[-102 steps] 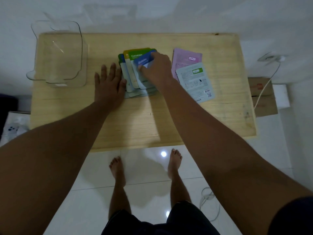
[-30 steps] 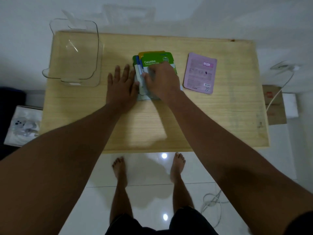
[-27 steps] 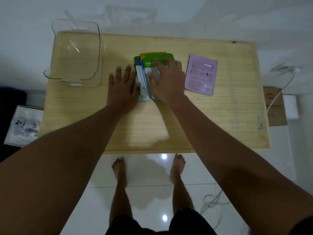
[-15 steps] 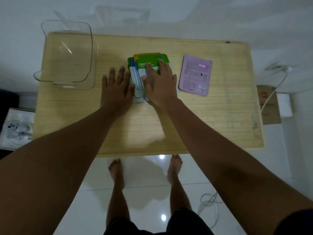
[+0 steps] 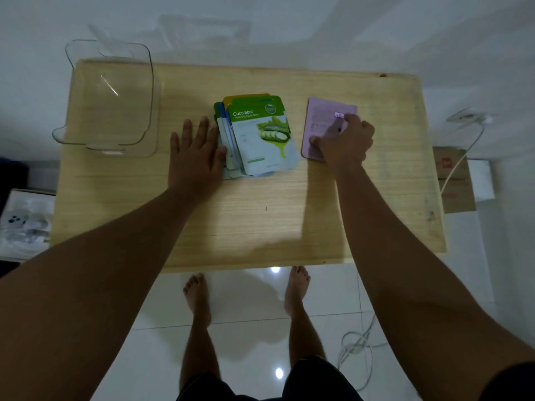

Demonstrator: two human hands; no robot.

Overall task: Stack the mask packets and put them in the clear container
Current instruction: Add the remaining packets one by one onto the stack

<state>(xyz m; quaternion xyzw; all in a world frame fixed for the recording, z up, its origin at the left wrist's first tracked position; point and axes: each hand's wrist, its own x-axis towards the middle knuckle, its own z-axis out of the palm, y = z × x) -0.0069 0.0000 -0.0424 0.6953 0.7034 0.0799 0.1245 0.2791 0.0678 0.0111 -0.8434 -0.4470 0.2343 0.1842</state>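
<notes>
— What lies around the work, and is anything in the way?

— The wooden surface (image 5: 260, 221) carries little: a clear container (image 5: 111, 96) stands at its far left corner, nothing inside. A cardboard box (image 5: 456, 180) sits on the floor to the right, with a white cable (image 5: 460, 157) trailing over it. Bare feet show below the near edge. Nothing lies between the packets and the container except the left hand.

— Where are the packets?

— A fanned stack of mask packets (image 5: 260, 137) rests mid-surface, a green cucumber one uppermost. A lone pink packet (image 5: 321, 123) lies just to its right, apart from it.

— And the hands?

— The left hand (image 5: 197, 151) lies flat, fingers spread, against the stack's left edge. The right hand (image 5: 346, 140) rests on the pink packet, thumb at its near left edge, fingers curled over its right side; whether it grips I cannot tell.
</notes>
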